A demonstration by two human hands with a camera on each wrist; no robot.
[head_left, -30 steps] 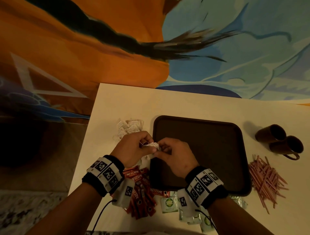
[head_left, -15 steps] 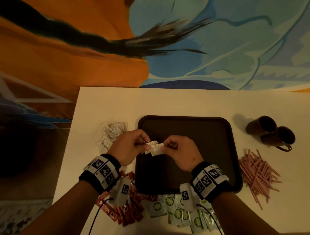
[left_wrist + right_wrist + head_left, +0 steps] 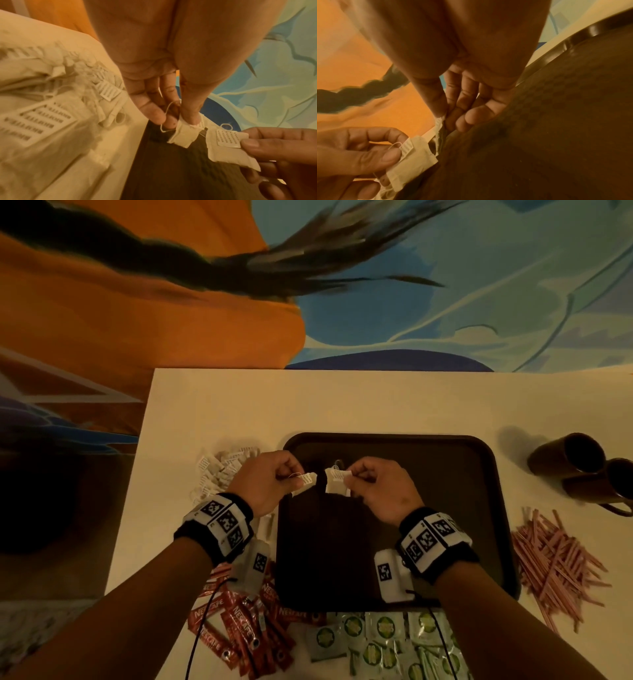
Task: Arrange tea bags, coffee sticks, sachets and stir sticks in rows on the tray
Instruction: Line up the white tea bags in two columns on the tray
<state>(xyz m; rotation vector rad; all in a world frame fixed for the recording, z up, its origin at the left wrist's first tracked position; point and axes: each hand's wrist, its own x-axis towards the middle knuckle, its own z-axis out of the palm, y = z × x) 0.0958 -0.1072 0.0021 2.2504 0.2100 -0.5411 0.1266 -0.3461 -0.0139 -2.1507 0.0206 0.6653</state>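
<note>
A dark brown tray lies on the white table with nothing resting on it. Above its left part, my left hand pinches one white tea bag by its tag end, its string looping beside the fingers. My right hand pinches a second tea bag. A small gap separates the two bags. In the left wrist view the left hand's bag hangs beside the right hand's bag. In the right wrist view the right hand's bag shows edge-on.
Loose tea bags are heaped left of the tray. Red coffee sticks and green sachets lie along the near edge. Pink stir sticks are piled on the right, with two brown mugs on their sides behind them.
The two tea bags, held together a second ago, have come apart as my hands drew away from each other. Both hands have shifted from the tray's left rim to over it.
</note>
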